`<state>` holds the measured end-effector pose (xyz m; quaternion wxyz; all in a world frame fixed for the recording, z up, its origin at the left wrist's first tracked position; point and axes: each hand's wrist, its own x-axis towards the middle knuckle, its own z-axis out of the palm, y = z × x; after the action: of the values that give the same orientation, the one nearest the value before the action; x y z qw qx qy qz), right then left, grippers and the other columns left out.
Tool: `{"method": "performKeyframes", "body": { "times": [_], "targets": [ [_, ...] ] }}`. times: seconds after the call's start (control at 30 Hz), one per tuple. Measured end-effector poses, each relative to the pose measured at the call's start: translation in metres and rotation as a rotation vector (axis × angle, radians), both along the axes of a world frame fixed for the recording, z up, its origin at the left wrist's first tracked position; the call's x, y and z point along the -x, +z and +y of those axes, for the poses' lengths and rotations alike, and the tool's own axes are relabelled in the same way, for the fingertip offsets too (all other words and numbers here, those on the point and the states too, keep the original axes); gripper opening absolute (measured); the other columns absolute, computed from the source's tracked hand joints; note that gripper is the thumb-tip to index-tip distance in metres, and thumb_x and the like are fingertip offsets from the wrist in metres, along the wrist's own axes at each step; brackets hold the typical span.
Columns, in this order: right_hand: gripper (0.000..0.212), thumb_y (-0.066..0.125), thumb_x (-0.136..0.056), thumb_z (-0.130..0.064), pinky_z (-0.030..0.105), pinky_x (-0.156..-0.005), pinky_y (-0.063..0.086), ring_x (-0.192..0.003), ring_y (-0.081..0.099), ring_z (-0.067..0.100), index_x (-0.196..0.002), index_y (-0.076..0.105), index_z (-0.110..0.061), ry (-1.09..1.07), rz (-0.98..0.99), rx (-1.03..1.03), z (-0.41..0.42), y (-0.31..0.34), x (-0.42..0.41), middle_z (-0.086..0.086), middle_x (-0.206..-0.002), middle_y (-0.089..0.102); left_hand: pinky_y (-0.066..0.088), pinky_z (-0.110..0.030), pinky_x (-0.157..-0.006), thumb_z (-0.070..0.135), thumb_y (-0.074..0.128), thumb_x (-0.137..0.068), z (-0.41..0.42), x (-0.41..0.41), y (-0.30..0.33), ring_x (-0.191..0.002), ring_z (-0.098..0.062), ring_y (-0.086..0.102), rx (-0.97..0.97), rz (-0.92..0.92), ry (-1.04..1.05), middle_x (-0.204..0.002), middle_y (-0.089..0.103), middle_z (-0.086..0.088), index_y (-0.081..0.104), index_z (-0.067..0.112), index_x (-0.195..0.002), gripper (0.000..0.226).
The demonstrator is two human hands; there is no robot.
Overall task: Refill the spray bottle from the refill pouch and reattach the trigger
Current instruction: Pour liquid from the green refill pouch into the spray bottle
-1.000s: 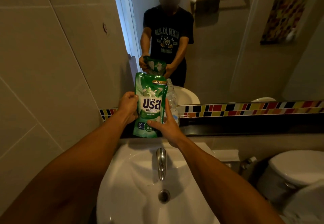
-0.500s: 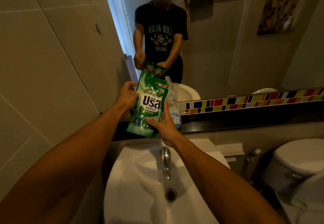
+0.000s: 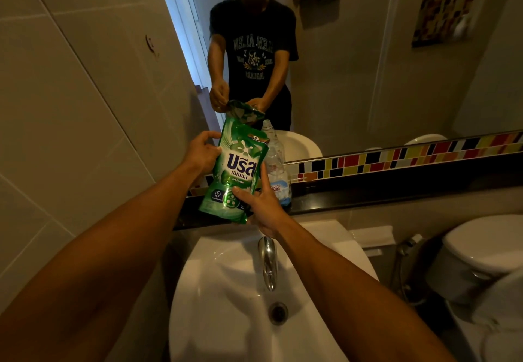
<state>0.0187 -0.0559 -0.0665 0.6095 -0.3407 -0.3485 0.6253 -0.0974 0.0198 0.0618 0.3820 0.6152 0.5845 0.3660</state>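
I hold a green refill pouch [image 3: 236, 170] with white lettering above the dark ledge [image 3: 396, 191], tilted with its top toward the right. My left hand [image 3: 202, 153] grips its upper left edge. My right hand [image 3: 261, 206] supports its lower right corner from beneath, thumb on the front. Right behind the pouch, a clear spray bottle [image 3: 276, 169] with a blue-and-white label stands on the ledge against the mirror; no trigger sits on its neck. The trigger is not in view.
A white sink [image 3: 226, 291] with a chrome faucet [image 3: 267, 262] lies below my hands. A toilet [image 3: 481, 254] and a bidet sprayer [image 3: 407, 245] are at the right. Tiled wall at the left, mirror [image 3: 368, 78] ahead above a coloured mosaic strip [image 3: 410, 156].
The pouch has come off the ledge and tilted, its top leaning right toward the bottle. Both hands kept their grip. The camera view dropped slightly.
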Motion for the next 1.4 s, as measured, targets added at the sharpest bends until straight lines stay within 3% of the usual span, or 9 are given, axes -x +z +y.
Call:
{"method": "performKeyframes", "body": {
  "times": [0.27, 0.4, 0.53, 0.6, 0.73, 1.0, 1.13, 1.4],
  "targets": [
    [0.096, 0.073, -0.092, 0.002, 0.067, -0.098, 0.054, -0.125, 0.067, 0.033, -0.156, 0.027, -0.052, -0.002, 0.044, 0.012, -0.003, 0.001, 0.002, 0.008, -0.139, 0.067, 0.057, -0.044, -0.076, -0.004, 0.051, -0.096, 0.005, 0.002, 0.000, -0.080, -0.024, 0.063, 0.013, 0.038, -0.031, -0.090, 0.062, -0.010, 0.051, 0.011, -0.132, 0.038],
    [0.090, 0.072, -0.092, 0.002, 0.068, -0.098, 0.054, -0.124, 0.068, 0.034, -0.148, 0.035, -0.058, -0.004, 0.082, 0.007, -0.005, 0.004, 0.006, 0.007, -0.140, 0.068, 0.056, -0.053, -0.087, -0.003, 0.050, -0.097, 0.007, 0.002, 0.003, -0.090, -0.030, 0.062, 0.012, 0.066, -0.042, -0.103, 0.060, -0.017, 0.051, 0.011, -0.133, 0.039],
    [0.080, 0.072, -0.092, 0.003, 0.067, -0.098, 0.054, -0.126, 0.067, 0.035, -0.132, 0.046, -0.061, -0.011, 0.092, -0.018, -0.006, 0.007, 0.011, 0.009, -0.140, 0.067, 0.057, -0.048, -0.079, -0.003, 0.050, -0.097, 0.008, 0.003, 0.005, -0.079, -0.025, 0.061, 0.012, 0.060, -0.051, -0.090, 0.059, -0.011, 0.051, 0.010, -0.132, 0.038],
    [0.079, 0.072, -0.092, 0.003, 0.068, -0.099, 0.053, -0.126, 0.066, 0.035, -0.134, 0.045, -0.058, -0.018, 0.102, -0.017, -0.005, 0.007, 0.013, 0.010, -0.140, 0.067, 0.057, -0.048, -0.080, -0.003, 0.051, -0.097, 0.008, 0.004, 0.007, -0.081, -0.026, 0.062, 0.013, 0.069, -0.056, -0.094, 0.060, -0.014, 0.051, 0.009, -0.133, 0.039],
    [0.081, 0.071, -0.093, 0.002, 0.065, -0.095, 0.056, -0.124, 0.068, 0.033, -0.144, 0.040, -0.052, -0.031, 0.114, -0.009, -0.005, 0.009, 0.014, 0.008, -0.140, 0.067, 0.051, -0.031, -0.055, -0.002, 0.051, -0.097, 0.008, 0.003, 0.010, -0.067, -0.017, 0.058, -0.010, 0.103, -0.062, -0.082, 0.059, -0.007, 0.052, 0.011, -0.132, 0.038],
    [0.086, 0.073, -0.093, -0.002, 0.062, -0.082, 0.062, -0.121, 0.069, 0.032, -0.149, 0.035, -0.054, -0.013, 0.117, 0.029, -0.005, 0.007, 0.013, 0.005, -0.140, 0.067, 0.047, -0.027, -0.051, -0.002, 0.051, -0.097, 0.010, 0.002, 0.010, -0.065, -0.016, 0.056, -0.012, 0.124, -0.056, -0.080, 0.058, -0.006, 0.052, 0.011, -0.134, 0.039],
    [0.087, 0.074, -0.092, -0.002, 0.064, -0.082, 0.061, -0.121, 0.069, 0.033, -0.150, 0.035, -0.053, -0.017, 0.119, 0.042, -0.004, 0.006, 0.013, 0.005, -0.141, 0.067, 0.046, -0.018, -0.037, -0.002, 0.051, -0.097, 0.009, 0.002, 0.010, -0.064, -0.015, 0.056, -0.008, 0.129, -0.061, -0.080, 0.058, -0.006, 0.051, 0.010, -0.134, 0.039],
    [0.087, 0.075, -0.092, -0.002, 0.065, -0.081, 0.061, -0.121, 0.069, 0.034, -0.152, 0.035, -0.050, -0.023, 0.120, 0.027, -0.003, 0.007, 0.015, 0.004, -0.138, 0.069, 0.050, -0.023, -0.044, -0.004, 0.052, -0.096, 0.009, 0.003, 0.015, -0.068, -0.016, 0.058, -0.008, 0.135, -0.061, -0.085, 0.059, -0.007, 0.052, 0.010, -0.135, 0.041]
  ]
}}
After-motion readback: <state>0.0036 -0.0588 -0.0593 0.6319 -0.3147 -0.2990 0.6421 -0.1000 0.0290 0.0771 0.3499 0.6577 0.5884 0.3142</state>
